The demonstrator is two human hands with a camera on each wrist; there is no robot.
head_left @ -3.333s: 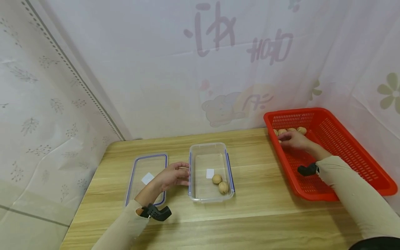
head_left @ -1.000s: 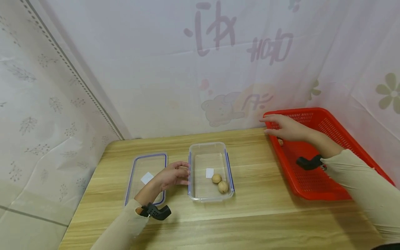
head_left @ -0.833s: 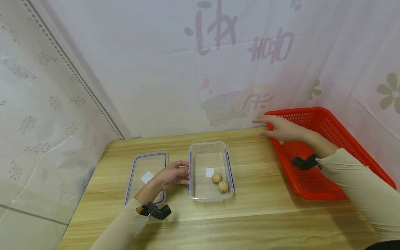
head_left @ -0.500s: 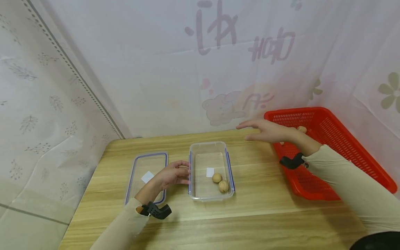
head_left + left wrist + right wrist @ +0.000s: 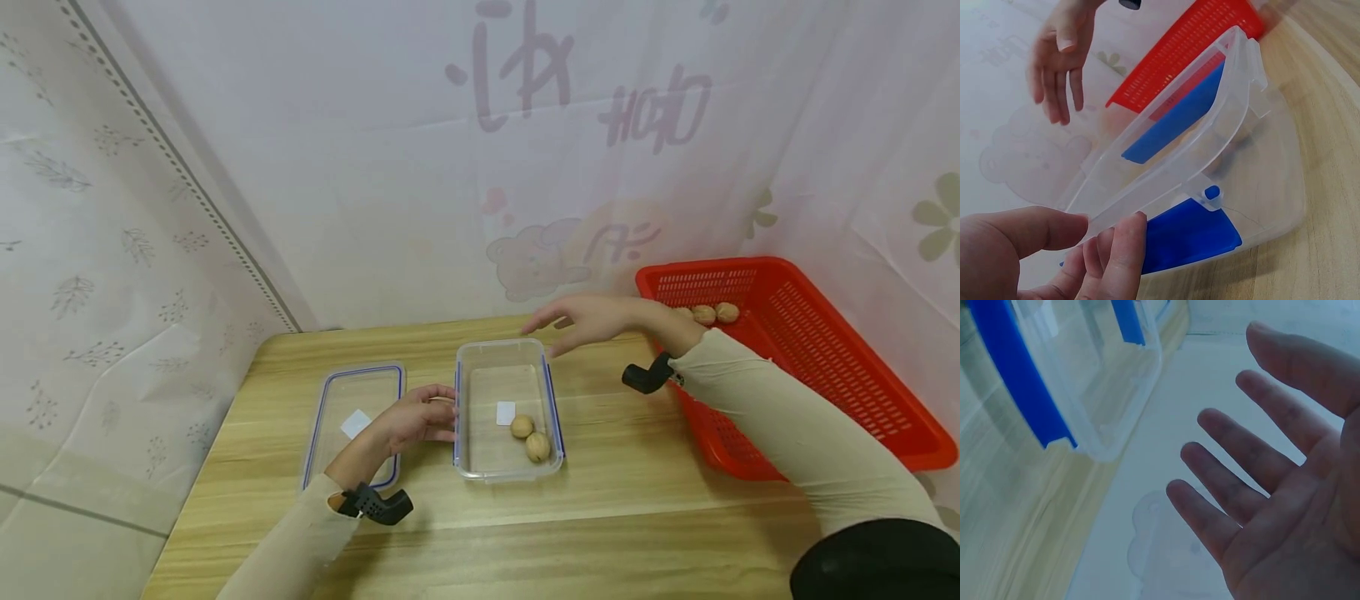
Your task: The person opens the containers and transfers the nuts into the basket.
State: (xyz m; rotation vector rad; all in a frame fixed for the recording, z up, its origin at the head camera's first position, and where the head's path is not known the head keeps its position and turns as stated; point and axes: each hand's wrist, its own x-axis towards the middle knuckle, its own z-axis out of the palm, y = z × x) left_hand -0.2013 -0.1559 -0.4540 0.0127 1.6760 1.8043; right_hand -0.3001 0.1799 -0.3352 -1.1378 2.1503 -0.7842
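My left hand holds the left side of a clear plastic storage box with its thumb and curled fingers; the left wrist view shows the thumb at the rim and the fingertips beside a blue latch flap. Inside the box lie two walnuts near its right front corner and a small white square. Past the far right corner of the box hovers my right hand, its fingers spread. Its palm shows bare in the right wrist view.
At the right stands a red perforated basket with several walnuts at its back left, partly hidden by the right forearm. A clear lid with a blue seal lies left of the box. A printed curtain borders the table's far edge.
My right hand has left the walnuts in the red basket, risen over its left rim and swung left toward the far end of the box. The left hand and box stay put.
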